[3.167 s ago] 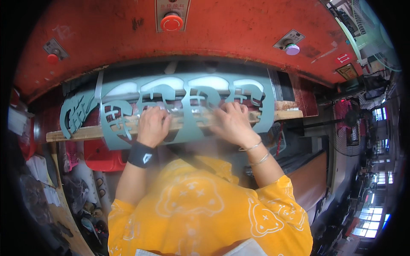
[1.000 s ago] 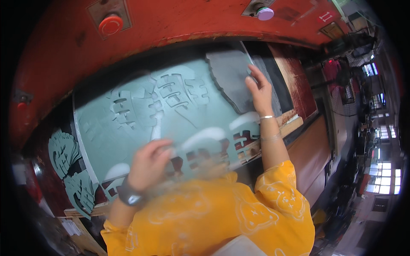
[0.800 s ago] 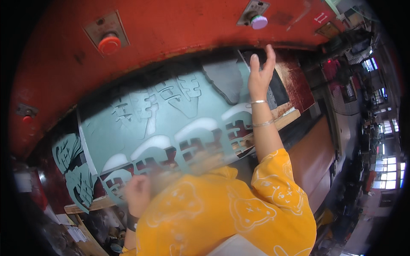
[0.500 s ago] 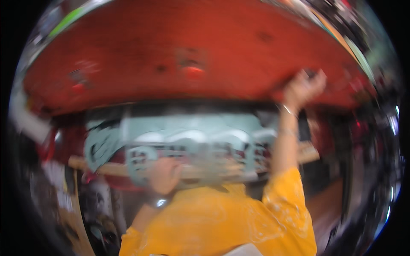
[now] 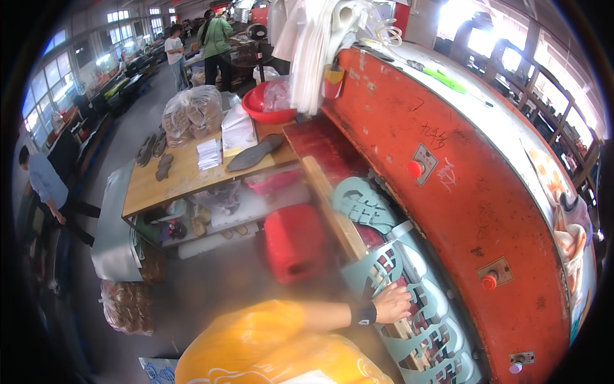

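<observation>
My left hand [image 5: 392, 303], with a dark band at the wrist, lies on a pale green die-cut sheet [image 5: 419, 304] with its fingers stretched out. Slots and curved shapes are cut through that sheet, which lies with others in a row along the base of a red machine. A separate pale green cut piece [image 5: 364, 203] sits farther along, beside a wooden strip [image 5: 336, 217]. The red machine's front [image 5: 441, 211] carries red push buttons, one of them a red button [image 5: 416, 168]. My right hand is out of view.
A wooden table [image 5: 192, 182] at the left holds a grey shoe sole [image 5: 254, 152], papers and a bag. Below its right end stands a red stool [image 5: 294, 243]. A red basin [image 5: 262, 112] sits behind. Several people stand or walk farther off.
The view has swung left, showing the table and room. My right hand, earlier raised at the red front, has left view. My left hand now rests on the green sheet.
</observation>
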A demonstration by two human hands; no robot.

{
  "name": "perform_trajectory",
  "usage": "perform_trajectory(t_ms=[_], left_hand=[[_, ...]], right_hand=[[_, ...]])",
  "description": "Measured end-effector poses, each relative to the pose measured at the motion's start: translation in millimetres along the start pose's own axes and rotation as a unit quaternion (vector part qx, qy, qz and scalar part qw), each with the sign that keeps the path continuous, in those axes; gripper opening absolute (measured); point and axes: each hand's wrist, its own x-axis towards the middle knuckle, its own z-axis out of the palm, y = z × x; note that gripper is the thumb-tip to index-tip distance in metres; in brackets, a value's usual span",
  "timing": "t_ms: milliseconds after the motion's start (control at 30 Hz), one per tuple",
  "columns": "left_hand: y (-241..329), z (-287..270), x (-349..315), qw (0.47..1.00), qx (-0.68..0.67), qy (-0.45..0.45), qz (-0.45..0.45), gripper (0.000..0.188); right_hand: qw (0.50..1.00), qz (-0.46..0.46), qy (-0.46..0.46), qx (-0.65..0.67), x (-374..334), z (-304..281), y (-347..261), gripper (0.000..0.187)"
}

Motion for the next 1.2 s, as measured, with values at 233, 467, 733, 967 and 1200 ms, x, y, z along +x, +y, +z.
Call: perform_trajectory(t_ms=[233, 467, 733, 967, 1200], left_hand=[[-1, 14, -8, 0.997, -0.004, 0.069, 0.016, 0.018], [-3, 6, -47, 0.994, 0.003, 0.101, 0.049, 0.017], [25, -61, -89, 0.945, 0.039, -0.325, 0.001, 0.023], [105, -11, -33, 0.890, -0.408, -0.136, 0.151, 0.047], [215, 144, -53, 0.953, -0.276, 0.115, 0.055, 0.053]], right_hand=[[0.998, -0.009, -0.060, -0.017, -6, 4, 0, 0.057], [0.996, 0.009, -0.082, -0.029, -4, 1, 35, 0.057], [0.978, -0.166, 0.119, -0.031, -50, -32, -15, 0.059], [0.960, -0.213, 0.050, -0.174, -104, -1, -117, 0.072], [0.979, -0.196, 0.049, 0.035, -125, 10, -68, 0.057]])
